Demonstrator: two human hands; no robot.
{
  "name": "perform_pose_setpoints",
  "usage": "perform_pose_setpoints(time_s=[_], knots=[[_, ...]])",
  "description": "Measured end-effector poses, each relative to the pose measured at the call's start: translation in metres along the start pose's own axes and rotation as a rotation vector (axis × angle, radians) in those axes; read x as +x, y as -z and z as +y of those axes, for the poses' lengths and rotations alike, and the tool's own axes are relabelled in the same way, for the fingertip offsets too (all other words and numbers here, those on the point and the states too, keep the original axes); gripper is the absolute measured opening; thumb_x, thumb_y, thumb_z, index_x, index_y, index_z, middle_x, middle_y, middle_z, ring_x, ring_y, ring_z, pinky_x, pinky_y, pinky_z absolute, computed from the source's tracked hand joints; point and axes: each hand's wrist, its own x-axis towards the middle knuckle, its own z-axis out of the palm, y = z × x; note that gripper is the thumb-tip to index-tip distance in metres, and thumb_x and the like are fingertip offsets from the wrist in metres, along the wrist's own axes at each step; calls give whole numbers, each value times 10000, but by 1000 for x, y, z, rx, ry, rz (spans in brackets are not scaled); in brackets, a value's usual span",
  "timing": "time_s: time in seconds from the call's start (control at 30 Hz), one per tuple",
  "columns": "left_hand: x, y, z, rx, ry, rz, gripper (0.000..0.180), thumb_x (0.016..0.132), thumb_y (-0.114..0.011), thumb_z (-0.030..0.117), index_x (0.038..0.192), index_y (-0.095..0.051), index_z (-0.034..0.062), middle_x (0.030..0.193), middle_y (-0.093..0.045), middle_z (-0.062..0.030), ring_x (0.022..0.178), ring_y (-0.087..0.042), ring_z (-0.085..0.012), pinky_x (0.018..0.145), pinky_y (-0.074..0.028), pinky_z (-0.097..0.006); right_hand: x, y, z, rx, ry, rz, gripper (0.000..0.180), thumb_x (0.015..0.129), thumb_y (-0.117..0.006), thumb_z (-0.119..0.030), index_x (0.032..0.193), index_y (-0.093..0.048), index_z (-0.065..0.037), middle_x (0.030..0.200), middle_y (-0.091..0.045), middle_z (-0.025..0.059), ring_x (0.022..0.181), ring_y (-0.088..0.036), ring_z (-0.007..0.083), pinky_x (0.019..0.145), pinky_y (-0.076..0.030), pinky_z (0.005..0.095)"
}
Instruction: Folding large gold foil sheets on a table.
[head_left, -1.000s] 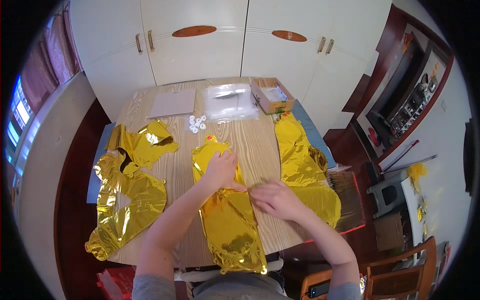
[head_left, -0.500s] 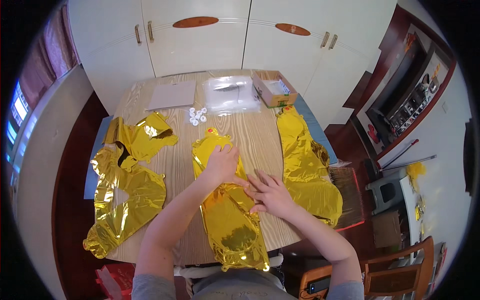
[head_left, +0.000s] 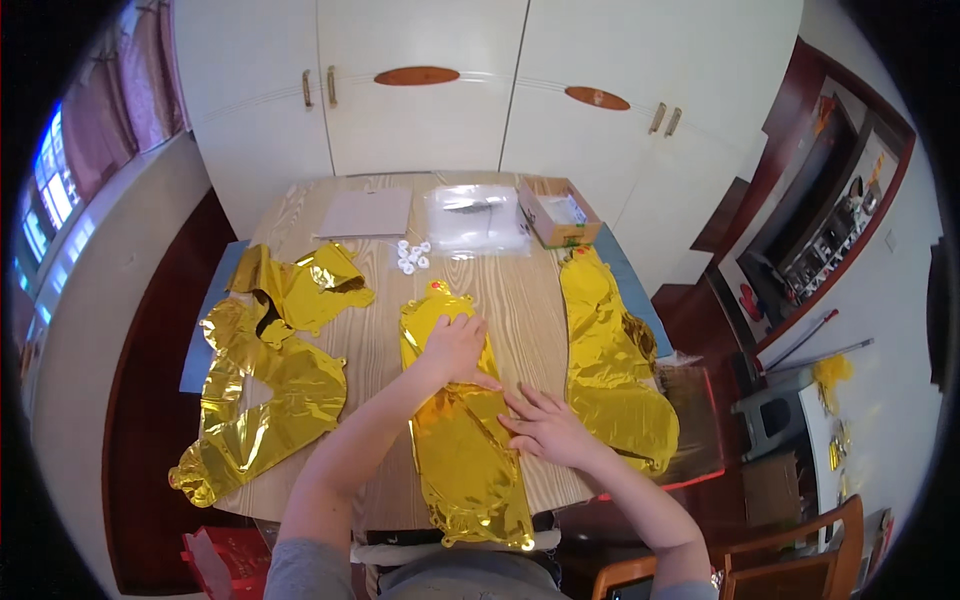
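Note:
A flat, folded gold foil balloon (head_left: 468, 465) lies lengthwise on the table in front of me, its narrow far end marked by a small red dot. My left hand (head_left: 456, 350) rests on the upper half, its fingers laid over the foil and its thumb stretched toward the right edge. Beside that edge, lower down, is my right hand (head_left: 548, 430), with fingers spread and fingertips touching the foil's border. Neither hand grips anything. To the left lies a crumpled, unfolded gold foil balloon (head_left: 290, 390); another long gold foil balloon (head_left: 610, 375) lies on the right.
Toward the table's (head_left: 385, 300) far side are a pale flat board (head_left: 366, 212), several small white rolls (head_left: 413, 256), clear plastic bags (head_left: 478, 222) and an open cardboard box (head_left: 562, 215). White cabinets (head_left: 420, 120) stand behind. A wooden chair (head_left: 800, 560) is at lower right.
My right hand has drawn slightly away from my left thumb, leaving a small gap. My left hand stays on the foil. The whole view has shifted a little.

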Motion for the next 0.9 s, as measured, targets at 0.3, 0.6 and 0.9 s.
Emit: perform_pose_setpoints(time_s=[0.3,0.6,0.9], knots=[[-13,11,-24,-289,231,267,725,819,-575,606,1281,-512,51,1202,-534,-162,1158,-490,-317,923,-376,-485,14,18,-39,171,185,69,380,927,-546,-292,1250,-600,-99,1380,-507,68,1314,-418,293,1116,-255,522],[-23,-2,-198,-121,452,208,352,840,-588,278,1087,-607,27,1095,-604,-182,998,-601,-362,871,-491,-469,6,-5,-32,402,105,164,392,943,-525,-273,1283,-580,-86,1345,-549,57,1348,-390,275,1144,-191,536],[96,-4,-260,-225,691,186,339,829,-583,284,1039,-646,25,1079,-645,-193,1024,-615,-364,877,-499,-463,7,3,-29,475,44,168,410,933,-549,-293,1284,-579,-84,1335,-555,83,1296,-461,273,1134,-267,469]])
